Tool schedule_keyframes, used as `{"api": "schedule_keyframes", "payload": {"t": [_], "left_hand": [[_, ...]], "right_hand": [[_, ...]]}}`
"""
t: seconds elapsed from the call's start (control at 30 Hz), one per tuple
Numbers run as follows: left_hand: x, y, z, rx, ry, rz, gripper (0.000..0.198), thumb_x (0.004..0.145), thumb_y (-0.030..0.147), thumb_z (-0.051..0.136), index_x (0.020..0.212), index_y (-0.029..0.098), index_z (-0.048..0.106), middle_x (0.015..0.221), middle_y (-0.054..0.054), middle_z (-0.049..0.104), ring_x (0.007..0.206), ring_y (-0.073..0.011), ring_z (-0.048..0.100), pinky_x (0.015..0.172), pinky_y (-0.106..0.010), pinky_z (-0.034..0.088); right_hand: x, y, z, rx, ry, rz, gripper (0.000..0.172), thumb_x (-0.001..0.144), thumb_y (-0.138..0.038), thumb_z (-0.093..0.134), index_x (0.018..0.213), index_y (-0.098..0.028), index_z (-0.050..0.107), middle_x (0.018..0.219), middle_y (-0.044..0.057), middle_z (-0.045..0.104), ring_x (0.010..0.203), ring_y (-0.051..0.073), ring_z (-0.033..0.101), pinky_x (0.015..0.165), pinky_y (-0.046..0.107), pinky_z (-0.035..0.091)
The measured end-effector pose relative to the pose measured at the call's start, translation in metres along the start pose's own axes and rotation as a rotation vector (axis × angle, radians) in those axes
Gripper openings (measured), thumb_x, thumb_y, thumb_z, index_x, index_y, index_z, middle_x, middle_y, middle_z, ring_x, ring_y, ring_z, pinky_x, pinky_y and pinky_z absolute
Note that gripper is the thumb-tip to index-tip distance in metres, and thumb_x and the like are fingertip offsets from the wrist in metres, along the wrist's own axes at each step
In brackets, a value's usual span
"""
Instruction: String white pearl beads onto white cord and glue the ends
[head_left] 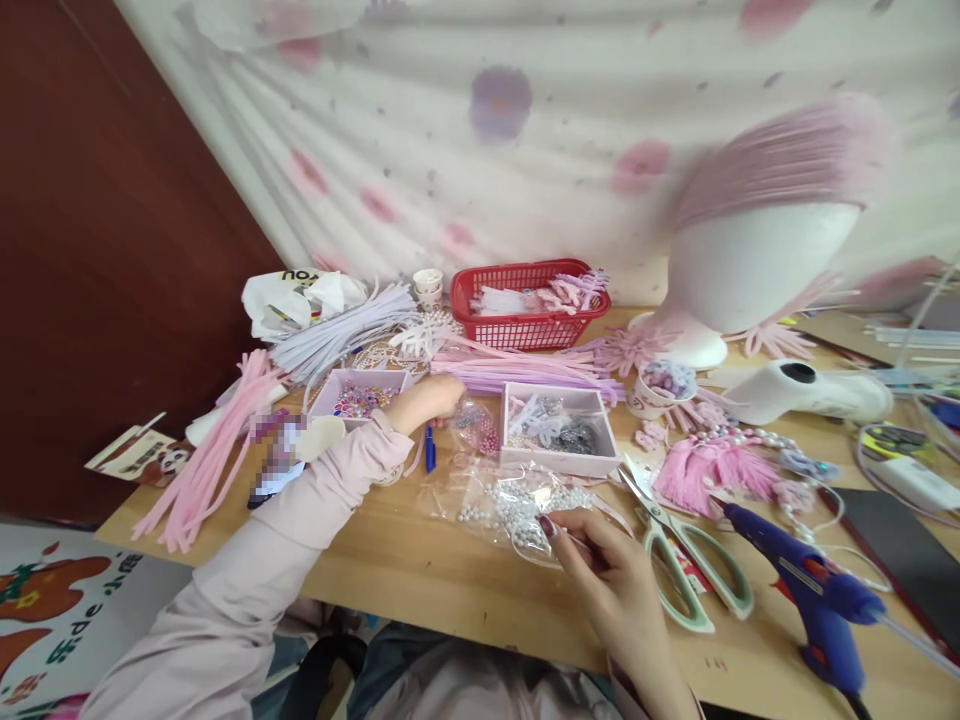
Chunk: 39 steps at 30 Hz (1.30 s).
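My left hand (437, 399) reaches over the table beside a small bag of pink beads (484, 428); its fingers are hidden behind the hand. Near the table's front, my right hand (600, 560) pinches something too small to make out. It is at the edge of a clear bag of white pearl beads (517, 510). A blue pen (430, 450) lies below my left hand. Left of that hand is a box of colourful beads (365, 398), and to its right a white box (559, 465) holds small clear bags.
Scissors (686, 550) and a blue glue gun (810, 590) lie at the right, near pink tassels (716, 468). A red basket (525, 330), pink and purple stems (517, 368) and a white foam head (757, 260) stand behind. Pink stems (210, 450) lie left.
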<state>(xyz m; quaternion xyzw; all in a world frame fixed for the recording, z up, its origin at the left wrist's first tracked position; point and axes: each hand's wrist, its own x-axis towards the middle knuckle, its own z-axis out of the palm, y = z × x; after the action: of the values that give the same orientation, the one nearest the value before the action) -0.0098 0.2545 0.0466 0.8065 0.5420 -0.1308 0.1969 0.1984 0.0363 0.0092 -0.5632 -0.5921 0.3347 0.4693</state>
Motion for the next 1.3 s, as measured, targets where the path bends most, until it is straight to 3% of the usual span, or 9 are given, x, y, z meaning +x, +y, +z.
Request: {"api": "schedule_keyframes", "payload": {"t": [0.27,0.37,0.43,0.63,0.8,0.9,1.0,1.07,1.3], "left_hand": [[-0.015,-0.004,-0.016,-0.17,-0.125,-0.093,0.035,0.096,0.035,0.064,0.127,0.017,0.061,0.126,-0.011,0.064,0.105,-0.0245,0.067,0.087,-0.046,0.058],[-0.022,-0.007,-0.028,-0.214,-0.108,-0.056,0.019,0.098,0.031,0.061,0.097,0.013,0.067,0.092,-0.003,0.07,0.077,-0.015,0.067,0.071,-0.032,0.057],[-0.027,-0.008,-0.036,-0.226,-0.124,-0.035,0.033,0.096,0.021,0.046,0.068,0.015,0.063,0.06,0.004,0.059,0.054,-0.0103,0.057,0.058,-0.02,0.045],[-0.039,0.0,-0.058,-0.206,-0.166,-0.016,0.02,0.076,0.016,0.055,0.057,0.021,0.052,0.055,0.0,0.06,0.049,-0.0165,0.052,0.046,-0.023,0.036],[-0.053,0.001,-0.075,-0.131,0.05,-0.028,0.019,0.084,0.025,0.048,0.069,0.02,0.059,0.06,0.002,0.063,0.055,-0.0145,0.051,0.055,-0.02,0.034],[-0.073,0.006,-0.077,-0.062,0.294,-0.061,0.019,0.083,0.026,0.049,0.076,0.019,0.066,0.065,0.003,0.066,0.064,-0.0164,0.058,0.063,-0.02,0.036],[-0.104,0.024,-0.058,-0.128,0.736,-0.068,0.019,0.082,0.03,0.056,0.084,0.021,0.073,0.067,0.005,0.07,0.063,-0.0164,0.063,0.067,-0.024,0.042],[-0.125,0.041,-0.031,-0.433,0.949,-0.054,0.016,0.079,0.032,0.066,0.088,0.023,0.076,0.075,0.005,0.076,0.066,-0.0165,0.069,0.065,-0.024,0.048],[-0.143,0.087,0.066,-1.271,0.781,-0.041,0.022,0.068,0.036,0.088,0.081,0.023,0.077,0.073,-0.003,0.079,0.052,-0.0139,0.066,0.051,-0.02,0.055]], "right_hand": [[0.004,-0.003,-0.004,-0.033,-0.005,-0.013,0.028,0.096,-0.036,0.057,0.082,-0.018,0.073,0.057,-0.002,0.051,0.051,0.013,0.042,0.05,0.026,0.03],[0.005,-0.003,-0.003,-0.013,-0.03,-0.025,0.026,0.097,-0.033,0.055,0.085,-0.017,0.072,0.06,-0.002,0.054,0.052,0.013,0.044,0.052,0.026,0.032],[0.005,-0.003,-0.002,0.007,-0.031,-0.033,0.023,0.097,-0.031,0.055,0.085,-0.017,0.071,0.061,-0.002,0.054,0.052,0.012,0.043,0.052,0.026,0.031],[0.004,-0.001,-0.001,0.046,0.004,-0.033,0.019,0.095,-0.026,0.057,0.084,-0.017,0.07,0.056,-0.006,0.044,0.05,0.01,0.039,0.052,0.024,0.029],[0.004,-0.001,0.0,0.108,0.061,-0.019,0.018,0.094,-0.027,0.058,0.085,-0.017,0.071,0.057,-0.006,0.043,0.051,0.01,0.037,0.051,0.024,0.028],[0.006,-0.003,0.002,0.151,0.087,-0.006,0.018,0.094,-0.026,0.059,0.087,-0.016,0.072,0.058,-0.006,0.044,0.052,0.01,0.037,0.051,0.024,0.028],[0.009,-0.007,0.004,0.195,0.106,0.002,0.015,0.091,-0.026,0.062,0.087,-0.016,0.073,0.057,-0.007,0.039,0.051,0.009,0.033,0.051,0.024,0.026],[0.011,-0.011,0.007,0.238,0.112,0.012,0.014,0.09,-0.025,0.064,0.085,-0.015,0.072,0.055,-0.008,0.033,0.049,0.008,0.028,0.048,0.023,0.022],[0.011,-0.024,0.02,0.427,0.084,0.069,0.022,0.089,-0.033,0.064,0.079,-0.015,0.069,0.054,-0.006,0.041,0.043,0.006,0.026,0.039,0.02,0.017]]}}
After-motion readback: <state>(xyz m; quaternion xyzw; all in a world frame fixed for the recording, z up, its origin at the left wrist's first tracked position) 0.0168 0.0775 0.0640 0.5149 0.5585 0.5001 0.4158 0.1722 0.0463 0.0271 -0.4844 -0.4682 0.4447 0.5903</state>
